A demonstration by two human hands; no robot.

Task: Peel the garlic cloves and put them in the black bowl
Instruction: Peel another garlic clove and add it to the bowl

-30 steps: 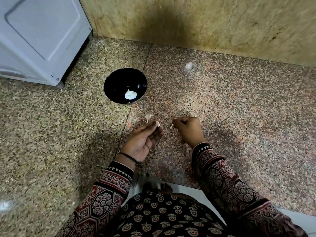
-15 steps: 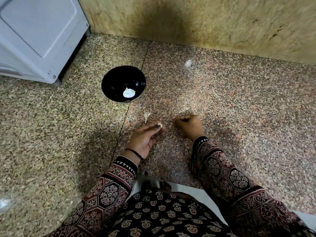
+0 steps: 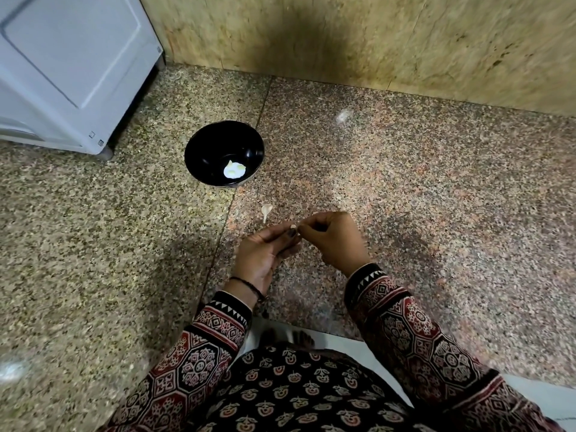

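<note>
Some peeled garlic (image 3: 234,170) is already in the black bowl (image 3: 199,151), hard to count though. Left hand (image 3: 265,254) pinches one more garlic clove (image 3: 293,226) over the floor (image 3: 405,182), short of the bowl. Right hand (image 3: 333,238) pinches at its skin, so I'd say that one's not done yet.

The speckled stone floor (image 3: 405,182) bears the black bowl (image 3: 209,147). A pale garlic scrap (image 3: 266,210) lies just beside it. A white appliance (image 3: 62,73) stands farther left.

Black bowl (image 3: 208,141): round, glossy, upright on floor, upper centre-left of frame.
Peeled cloves (image 3: 234,170): whitish, in bowl bottom, toward its lower right.
Small pale clove (image 3: 293,226): frame centre, mostly hidden, pinched between left hand (image 3: 260,255) and right hand (image 3: 335,241).
Garlic piece (image 3: 266,210): pale, thin tail, on floor between bowl and pinched clove.
</note>
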